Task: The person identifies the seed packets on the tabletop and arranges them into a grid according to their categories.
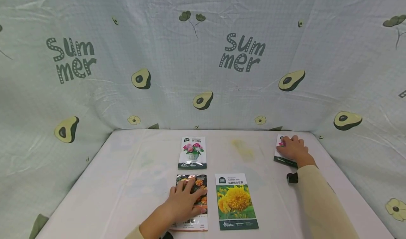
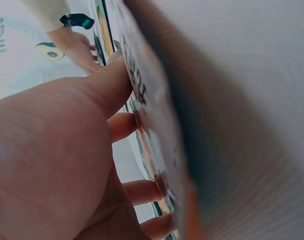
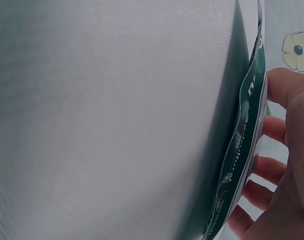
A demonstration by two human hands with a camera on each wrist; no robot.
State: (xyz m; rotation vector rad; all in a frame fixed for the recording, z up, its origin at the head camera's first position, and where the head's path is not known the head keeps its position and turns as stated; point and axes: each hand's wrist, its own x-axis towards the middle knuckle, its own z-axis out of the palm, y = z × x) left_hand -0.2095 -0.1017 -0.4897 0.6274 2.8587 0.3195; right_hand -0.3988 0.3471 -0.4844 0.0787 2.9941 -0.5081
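My left hand (image 1: 184,202) rests with spread fingers on an orange-flower seed packet (image 1: 200,225) at the front of the table. In the left wrist view, the thumb and fingertips touch the printed face of that packet (image 2: 156,107). At the far right corner, my right hand (image 1: 295,149) touches the top of a white seed packet (image 1: 278,154) with a dark green lower band. The right wrist view has the fingertips against its face, above the green band (image 3: 236,150). The hand covers most of this packet's picture.
A sunflower seed packet (image 1: 237,203) lies right of the left hand's packet. Behind stands out a packet with a pink flower pot (image 1: 192,152), lying flat. A printed avocado cloth (image 1: 171,55) surrounds the white table (image 1: 133,182) on the back and sides.
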